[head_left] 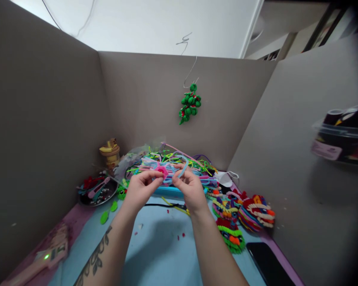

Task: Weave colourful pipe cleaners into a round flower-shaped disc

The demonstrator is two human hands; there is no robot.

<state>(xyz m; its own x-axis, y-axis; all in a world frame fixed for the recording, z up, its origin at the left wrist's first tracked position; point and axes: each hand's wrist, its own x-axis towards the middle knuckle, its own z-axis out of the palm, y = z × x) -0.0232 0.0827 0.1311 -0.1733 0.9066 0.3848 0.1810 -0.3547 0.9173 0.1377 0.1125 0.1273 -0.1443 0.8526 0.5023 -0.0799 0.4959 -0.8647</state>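
Left hand (141,187) pinches pink piece (162,171), right hand (193,190) pinches light-blue pipe cleaner (185,163), both before the pipe-cleaner pile (207,180); blue one hooks upward then left, pink's long axis unclear

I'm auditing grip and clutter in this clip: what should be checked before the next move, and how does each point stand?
1. Left hand pinching the bright pink piece: ok.
2. Right hand holding the light-blue curved strip: ok.
3. Piece and strip joined: cannot tell.
4. Light-blue flat work surface free of scraps: not ok, small red scraps lie on it.
5. Black rectangular phone apart from both hands: ok.
6. Pale pink tool with lit green light cool: cannot tell.
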